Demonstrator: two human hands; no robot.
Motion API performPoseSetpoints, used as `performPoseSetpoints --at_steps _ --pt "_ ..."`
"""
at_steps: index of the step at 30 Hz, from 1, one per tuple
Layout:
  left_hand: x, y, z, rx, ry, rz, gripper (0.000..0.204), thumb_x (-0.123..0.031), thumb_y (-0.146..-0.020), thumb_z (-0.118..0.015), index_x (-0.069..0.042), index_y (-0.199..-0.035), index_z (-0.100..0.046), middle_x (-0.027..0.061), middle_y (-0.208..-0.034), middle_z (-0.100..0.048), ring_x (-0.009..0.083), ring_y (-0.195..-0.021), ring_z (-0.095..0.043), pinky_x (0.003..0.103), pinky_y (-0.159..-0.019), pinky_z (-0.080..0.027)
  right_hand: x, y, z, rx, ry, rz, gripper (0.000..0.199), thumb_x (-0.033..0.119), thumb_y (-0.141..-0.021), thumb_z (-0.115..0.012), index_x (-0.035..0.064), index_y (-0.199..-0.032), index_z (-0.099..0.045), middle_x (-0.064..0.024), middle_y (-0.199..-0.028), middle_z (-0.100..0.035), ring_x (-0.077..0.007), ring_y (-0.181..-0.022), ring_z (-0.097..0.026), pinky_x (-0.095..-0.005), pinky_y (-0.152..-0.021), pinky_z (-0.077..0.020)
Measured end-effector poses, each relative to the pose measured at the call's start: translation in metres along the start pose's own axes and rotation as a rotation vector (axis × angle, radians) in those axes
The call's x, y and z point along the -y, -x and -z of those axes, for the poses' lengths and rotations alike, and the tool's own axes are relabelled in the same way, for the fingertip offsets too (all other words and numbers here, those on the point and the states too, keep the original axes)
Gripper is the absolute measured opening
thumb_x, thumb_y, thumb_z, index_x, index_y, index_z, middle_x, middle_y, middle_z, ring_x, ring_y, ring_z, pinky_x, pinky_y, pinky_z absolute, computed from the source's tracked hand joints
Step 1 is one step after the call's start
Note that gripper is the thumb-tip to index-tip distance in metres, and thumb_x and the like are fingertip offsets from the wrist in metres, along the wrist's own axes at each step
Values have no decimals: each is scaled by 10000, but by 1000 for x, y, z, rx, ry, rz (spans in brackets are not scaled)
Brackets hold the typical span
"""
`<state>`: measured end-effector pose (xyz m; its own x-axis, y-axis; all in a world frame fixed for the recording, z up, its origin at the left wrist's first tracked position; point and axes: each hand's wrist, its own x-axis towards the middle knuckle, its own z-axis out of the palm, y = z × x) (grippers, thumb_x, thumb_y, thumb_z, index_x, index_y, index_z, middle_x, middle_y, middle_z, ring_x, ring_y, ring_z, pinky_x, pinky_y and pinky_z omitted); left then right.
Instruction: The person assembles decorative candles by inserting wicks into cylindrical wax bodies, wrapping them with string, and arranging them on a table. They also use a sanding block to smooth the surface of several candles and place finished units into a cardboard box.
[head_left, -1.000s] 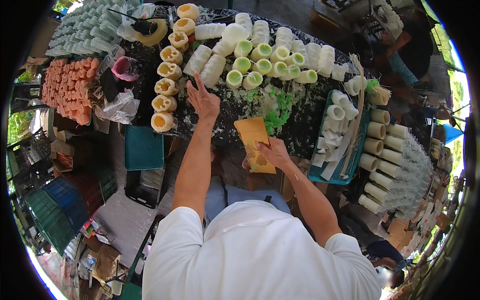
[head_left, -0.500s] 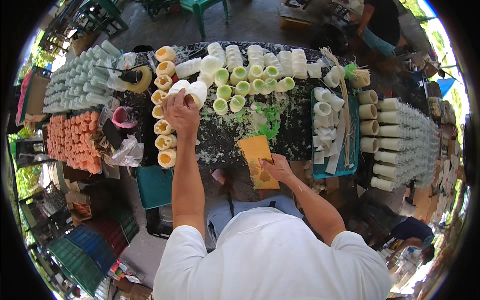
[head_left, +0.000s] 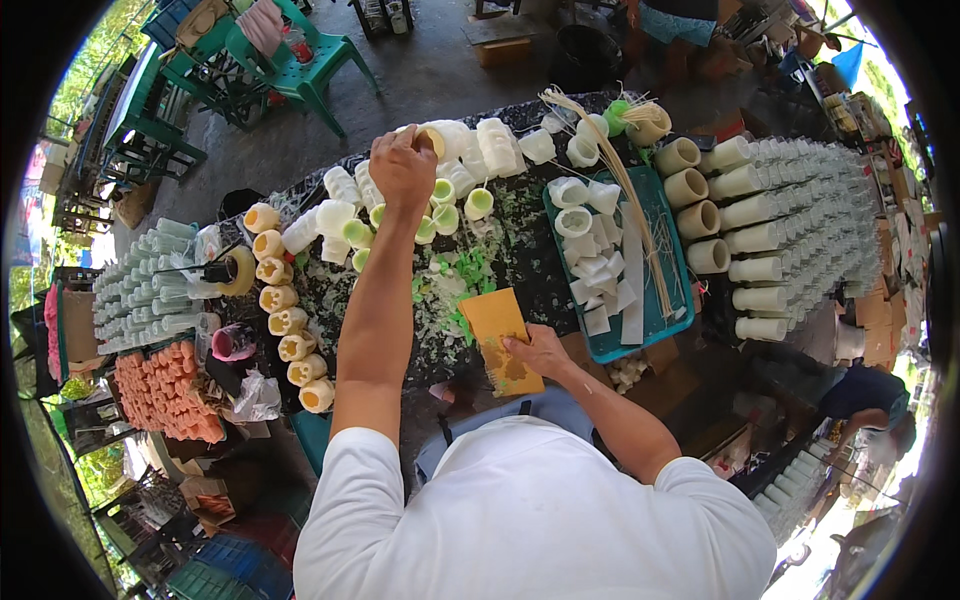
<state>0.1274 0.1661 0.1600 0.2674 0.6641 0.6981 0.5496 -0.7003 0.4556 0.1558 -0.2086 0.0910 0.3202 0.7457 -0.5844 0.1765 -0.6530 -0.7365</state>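
Note:
At the far edge of the black table, my left hand (head_left: 403, 168) is closed around a white hollow wax cylinder (head_left: 432, 143) with a pale yellow rim; the fingertips are partly hidden. More white ribbed cylinders (head_left: 495, 148) lie beside it. Under and near my left forearm stand several white wax cups with green insides (head_left: 445, 217). Near the front edge, my right hand (head_left: 540, 352) grips a yellow-orange notebook (head_left: 502, 330) with a dark stain, thumb on top. Green and white wax scraps (head_left: 462, 270) lie just beyond the notebook.
A column of yellow-lined cups (head_left: 286, 320) lines the left. A teal tray (head_left: 668, 300) holds white pieces and long dry strands. Tan cylinders (head_left: 708, 256) and rows of glasses stand at the right; salmon pieces (head_left: 170, 385) sit far left. Green chairs (head_left: 300, 75) stand beyond the table.
My left hand has moved from a pair of white pieces by the yellow-lined column to a cylinder at the far edge. The view has turned; my right hand still holds the notebook.

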Motion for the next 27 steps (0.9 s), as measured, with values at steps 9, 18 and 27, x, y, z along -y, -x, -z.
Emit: performPoseSetpoints --at_steps 9,18,27 --pt "22 104 -127 268 -206 6 248 -196 -856 -673 -47 -1006 -802 172 -943 -759 353 -936 -711 447 -906 -550 -14 -27 49 4 -177 35 331 295 -955 -726 16 -1135 -735 -108 -880 -755 -165 -780 -674 -351 -758 -543" --pt "-3 46 -103 520 -355 156 309 -322 -867 -668 -36 -848 -783 182 -872 -754 388 -895 -732 481 -817 -584 -16 -55 60 47 -356 -22 334 279 -961 -726 4 -1150 -733 -106 -888 -759 -135 -775 -665 -326 -740 -541" --pt "113 -8 -145 794 -389 343 434 -207 -896 -591 2 -1270 -659 264 -1337 -607 409 -1170 -653 436 -1028 -528 -4 -47 50 19 -133 15 342 287 -964 -724 -10 -1134 -725 -119 -883 -758 -131 -776 -666 -335 -723 -540"
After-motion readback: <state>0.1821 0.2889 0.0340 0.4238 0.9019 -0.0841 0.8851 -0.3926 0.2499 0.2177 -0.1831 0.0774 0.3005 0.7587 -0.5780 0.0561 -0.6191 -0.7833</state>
